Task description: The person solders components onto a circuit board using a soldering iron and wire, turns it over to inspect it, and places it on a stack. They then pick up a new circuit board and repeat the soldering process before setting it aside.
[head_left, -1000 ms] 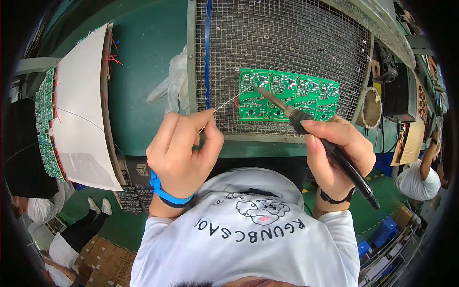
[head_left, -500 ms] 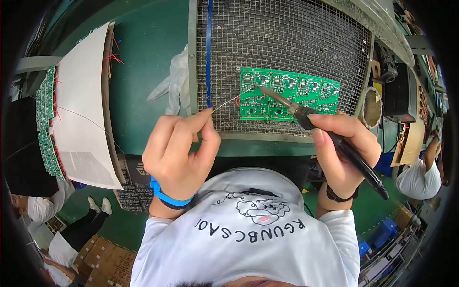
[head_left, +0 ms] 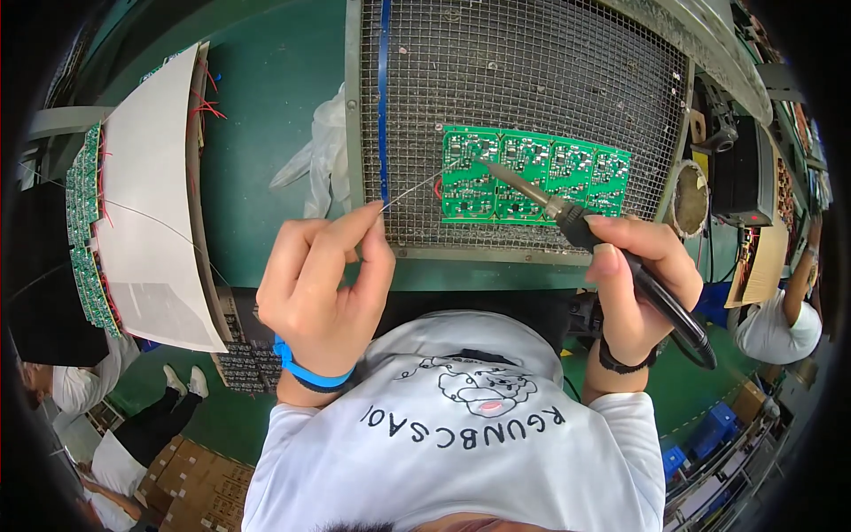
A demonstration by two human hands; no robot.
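Observation:
A green circuit board panel, crowded with small parts, lies on a wire mesh surface. My left hand pinches a thin strand of solder wire between thumb and forefinger; its far end reaches the board's left section. In my right hand is a black-handled soldering iron, gripped like a pen. The iron's tip points at the upper left part of the board, close to the wire's end; whether it touches the board I cannot tell. A short red wire shows at the board's left edge.
Mesh in a metal frame spans the bench, with a blue strip along its left. Left of it lie a clear plastic bag and a white sheet beside stacked green boards. A round container stands at right.
My left hand has shifted slightly left and down with the solder wire. The soldering iron's tip has drawn back a little to the right.

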